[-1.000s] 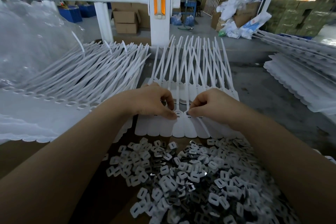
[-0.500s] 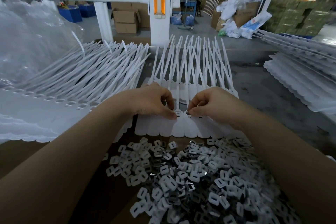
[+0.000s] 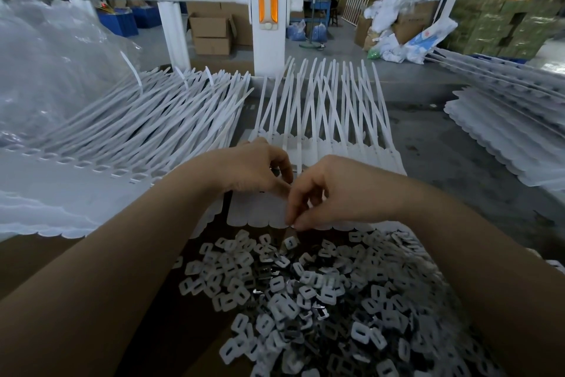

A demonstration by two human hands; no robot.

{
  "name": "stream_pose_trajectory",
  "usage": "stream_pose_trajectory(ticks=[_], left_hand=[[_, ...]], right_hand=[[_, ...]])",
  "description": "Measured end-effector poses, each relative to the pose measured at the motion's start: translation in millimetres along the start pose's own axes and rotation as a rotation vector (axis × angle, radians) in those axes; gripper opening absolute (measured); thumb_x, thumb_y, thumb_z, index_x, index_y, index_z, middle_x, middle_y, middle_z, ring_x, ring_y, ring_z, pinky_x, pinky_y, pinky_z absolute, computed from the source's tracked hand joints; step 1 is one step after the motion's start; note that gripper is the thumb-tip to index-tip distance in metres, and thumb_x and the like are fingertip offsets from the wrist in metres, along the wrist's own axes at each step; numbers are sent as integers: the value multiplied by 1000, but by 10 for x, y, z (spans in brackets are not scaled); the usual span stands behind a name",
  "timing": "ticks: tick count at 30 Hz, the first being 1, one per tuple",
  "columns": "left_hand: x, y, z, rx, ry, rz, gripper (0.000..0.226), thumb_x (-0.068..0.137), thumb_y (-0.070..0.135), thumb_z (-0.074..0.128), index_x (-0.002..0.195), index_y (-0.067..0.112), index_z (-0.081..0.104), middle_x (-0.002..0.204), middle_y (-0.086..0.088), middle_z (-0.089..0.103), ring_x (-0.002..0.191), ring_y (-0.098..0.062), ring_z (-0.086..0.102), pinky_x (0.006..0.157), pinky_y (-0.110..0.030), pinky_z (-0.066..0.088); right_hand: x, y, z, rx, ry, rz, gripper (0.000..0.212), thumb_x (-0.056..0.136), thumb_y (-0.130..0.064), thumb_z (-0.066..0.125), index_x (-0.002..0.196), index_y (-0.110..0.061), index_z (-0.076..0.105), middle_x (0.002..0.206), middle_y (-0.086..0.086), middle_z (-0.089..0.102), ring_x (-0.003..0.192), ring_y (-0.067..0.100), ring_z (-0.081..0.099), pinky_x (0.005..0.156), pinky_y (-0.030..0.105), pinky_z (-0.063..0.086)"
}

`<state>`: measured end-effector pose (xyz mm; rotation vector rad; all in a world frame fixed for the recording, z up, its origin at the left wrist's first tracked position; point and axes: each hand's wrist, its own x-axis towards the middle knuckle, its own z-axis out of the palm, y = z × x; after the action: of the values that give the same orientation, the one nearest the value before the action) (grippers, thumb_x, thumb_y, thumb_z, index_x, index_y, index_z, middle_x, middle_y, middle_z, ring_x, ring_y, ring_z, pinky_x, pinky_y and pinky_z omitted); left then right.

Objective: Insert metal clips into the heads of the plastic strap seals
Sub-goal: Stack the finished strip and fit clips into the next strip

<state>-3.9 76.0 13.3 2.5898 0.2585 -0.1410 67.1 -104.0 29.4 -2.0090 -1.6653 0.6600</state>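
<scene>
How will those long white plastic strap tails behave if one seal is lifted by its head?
The long white plastic strap tails would probably droop, since several already bow and cross. Likely light, being thin. They may snag on neighbours.

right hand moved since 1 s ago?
Yes. The right hand has dropped toward the camera: its fingertips were up at the heads of the strap seals, level with the left hand, and now reach the sheet's near edge above the metal clips.
</scene>
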Motion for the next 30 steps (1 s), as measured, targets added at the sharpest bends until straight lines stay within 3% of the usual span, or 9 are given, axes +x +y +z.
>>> stream_pose_trajectory(ticks=[7,12,14,17,19,21,23,27,30], left_hand=[[-6,0,0,-1,14,-19,22,77,45,76,95,38,65,102,12,43,92,-4,43,66,-20,33],[-19,11,-8,-7,12,-27,23,76,45,77,95,38,65,103,12,43,92,-5,44,67,-21,34],[-34,21,-10,-16,20,-24,25,75,46,78,95,38,65,103,14,42,92,-3,43,72,-22,36],[-60,43,-26,92,63,-23,28,71,49,78,93,42,63,112,10,43,106,-7,36,96,-38,34],[-86,89,-39,170,85,-4,26,71,49,77,90,46,60,118,7,44,113,-12,30,102,-46,27],[-103,129,-60,99,70,22,17,77,47,75,88,44,63,111,11,55,104,-6,46,91,-34,38],[-120,173,-88,-81,39,15,4,83,40,72,85,38,70,90,17,68,84,4,59,72,-21,41],[-149,231,-144,-373,6,-38,15,87,32,68,83,23,79,86,1,74,75,-9,55,67,-26,39],[-164,226,-152,-516,-22,-64,20,91,27,63,82,19,79,83,1,72,70,-10,49,61,-25,34]], right_hand=[[28,-16,77,-57,-67,-38,20,80,-25,78,98,-34,76,86,-19,68,76,-3,61,72,18,50],[28,-38,87,-84,-92,-54,15,81,-24,77,94,-31,77,90,-20,71,85,-2,64,83,30,54],[24,-25,78,-59,-61,-40,12,82,-27,76,93,-30,77,89,-20,71,83,-2,64,80,27,54],[30,22,40,5,115,-16,8,82,-27,77,89,-28,78,82,-18,71,73,-6,62,69,12,48],[34,73,12,34,303,8,7,81,-26,77,88,-27,78,80,-15,72,70,-4,63,66,12,48],[37,129,0,71,493,51,5,81,-24,77,85,-28,77,76,-14,72,67,-2,64,62,15,49],[40,172,4,111,635,88,7,81,-22,78,81,-30,76,72,-16,70,64,-1,64,59,16,50],[37,190,12,128,709,100,14,79,-17,79,75,-30,74,69,-21,69,63,-2,65,53,10,45],[26,186,14,150,729,77,10,78,-14,80,78,-24,76,69,-17,70,63,0,65,54,11,46]])
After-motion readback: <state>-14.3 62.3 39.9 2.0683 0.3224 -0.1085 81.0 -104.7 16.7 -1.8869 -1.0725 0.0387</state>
